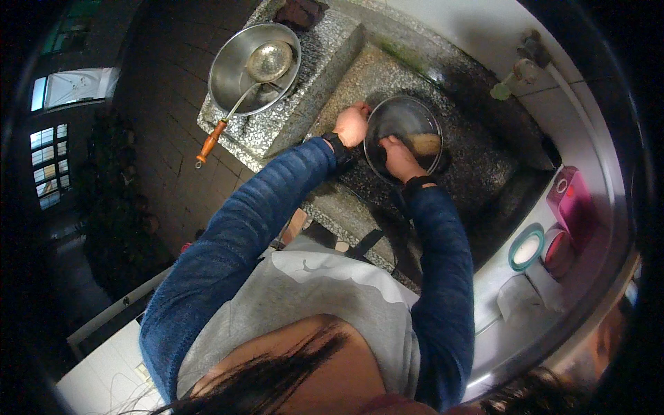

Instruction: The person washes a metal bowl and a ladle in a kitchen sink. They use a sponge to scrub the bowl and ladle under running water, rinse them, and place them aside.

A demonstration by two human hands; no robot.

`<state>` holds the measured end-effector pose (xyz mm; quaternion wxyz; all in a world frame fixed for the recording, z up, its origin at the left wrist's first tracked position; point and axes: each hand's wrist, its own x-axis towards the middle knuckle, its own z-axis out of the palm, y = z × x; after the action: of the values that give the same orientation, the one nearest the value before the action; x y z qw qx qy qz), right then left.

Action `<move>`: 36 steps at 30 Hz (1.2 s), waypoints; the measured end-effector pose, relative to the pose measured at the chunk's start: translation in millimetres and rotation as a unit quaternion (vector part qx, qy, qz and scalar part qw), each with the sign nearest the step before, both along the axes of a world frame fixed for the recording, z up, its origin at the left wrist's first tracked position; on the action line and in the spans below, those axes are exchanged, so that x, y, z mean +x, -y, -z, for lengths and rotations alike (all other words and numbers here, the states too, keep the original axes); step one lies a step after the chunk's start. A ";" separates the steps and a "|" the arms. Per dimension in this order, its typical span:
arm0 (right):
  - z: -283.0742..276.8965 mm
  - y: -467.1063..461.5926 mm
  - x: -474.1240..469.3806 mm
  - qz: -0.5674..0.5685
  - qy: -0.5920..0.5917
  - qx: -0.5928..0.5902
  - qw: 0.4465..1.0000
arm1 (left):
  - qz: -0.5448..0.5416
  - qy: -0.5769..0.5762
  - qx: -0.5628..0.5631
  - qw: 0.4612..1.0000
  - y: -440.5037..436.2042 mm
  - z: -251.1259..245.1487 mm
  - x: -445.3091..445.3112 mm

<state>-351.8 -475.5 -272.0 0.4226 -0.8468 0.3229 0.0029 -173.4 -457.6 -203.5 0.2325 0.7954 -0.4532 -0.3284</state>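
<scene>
In the stone sink basin (487, 171) stands a round metal pan (390, 111) with a thin rim and a dark inside. My left hand (351, 124) is at the pan's left side, its fingertips against the rim or a handle there; the exact grip is hidden. Reaching over the near rim, my right hand (402, 158) has its fingers curled down inside the pan, and whether they hold anything cannot be seen. Beside that hand, at the pan's right side, lies a tan oblong thing (424, 143), perhaps a sponge or loofah.
A steel bowl (220, 67) with a wooden-handled skimmer (269, 61) rests on the speckled ledge at upper left, near a dark cloth (301, 13). A tap (519, 75) juts from the wall. Along the right ledge are a teal-rimmed container (526, 249) and a pink box (577, 205).
</scene>
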 end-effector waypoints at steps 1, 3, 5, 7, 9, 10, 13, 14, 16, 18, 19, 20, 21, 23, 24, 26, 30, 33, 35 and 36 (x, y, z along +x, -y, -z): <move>3.5 -0.5 0.1 0.011 0.007 0.032 0.999 | -0.002 0.007 0.004 1.000 -1.3 1.2 0.1; 11.5 -1.8 0.3 0.045 0.024 0.088 0.995 | 0.003 0.014 0.010 1.000 -1.7 3.3 1.0; 18.6 -3.9 -1.5 0.048 0.029 0.082 0.995 | 0.019 0.011 0.007 1.000 -0.8 5.3 2.7; 23.3 -2.2 -4.5 0.038 0.025 0.069 0.997 | 0.053 0.022 -0.019 0.998 2.1 8.7 4.6; 23.6 1.8 -6.9 0.010 0.005 0.048 0.999 | 0.056 0.019 -0.030 0.998 1.7 11.3 5.5; 22.2 2.7 -6.9 0.036 0.005 0.070 0.997 | 0.040 0.009 -0.027 0.999 3.0 13.0 4.5; 13.7 6.6 -4.7 0.108 0.018 0.085 0.990 | 0.003 -0.004 -0.015 1.000 5.4 15.3 1.7; 10.3 7.2 -3.4 0.111 0.026 0.079 0.990 | -0.005 -0.011 -0.011 1.000 5.6 15.0 1.0; 4.0 8.9 -0.9 0.117 0.035 0.089 0.989 | 0.014 0.005 -0.018 1.000 6.6 13.3 -0.2; -0.3 10.8 0.8 0.123 0.029 0.124 0.984 | 0.025 0.006 -0.019 0.999 7.4 10.5 -0.6; -1.6 11.7 1.2 0.116 0.029 0.129 0.984 | 0.024 0.000 -0.018 1.000 7.8 8.9 -0.8; -2.3 12.8 1.5 0.112 0.023 0.136 0.984 | 0.024 -0.006 -0.016 1.000 7.9 7.4 -1.5; -2.5 13.7 1.4 0.108 0.016 0.142 0.984 | 0.021 -0.005 -0.010 1.000 8.2 6.0 -2.3; -2.2 14.3 1.0 0.102 0.006 0.140 0.985 | 0.015 -0.002 -0.001 1.000 9.1 3.0 -3.5; -2.0 13.9 0.7 0.101 0.004 0.137 0.985 | 0.013 0.001 -0.003 1.000 9.1 1.5 -4.3; -1.9 12.4 -0.1 0.071 -0.003 0.096 0.993 | 0.011 0.004 -0.006 1.000 8.9 -1.2 -5.7; -2.7 10.6 -1.5 0.030 0.001 0.047 0.998 | 0.035 0.025 0.002 0.999 8.7 -3.5 -5.1; -3.0 14.3 -0.5 0.109 -0.002 0.128 0.986 | 0.030 0.019 -0.002 0.999 9.5 -1.6 -4.2; -2.3 17.9 1.7 0.109 0.013 0.150 0.983 | 0.026 -0.004 -0.015 1.000 10.7 0.6 -3.6; -2.0 19.4 3.0 0.114 0.033 0.153 0.981 | 0.038 0.010 -0.021 0.999 10.5 1.4 -3.6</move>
<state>-348.9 -494.8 -270.0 0.5549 -0.7296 0.3989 -0.0237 -177.1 -468.1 -204.9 0.2322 0.7759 -0.4918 -0.3197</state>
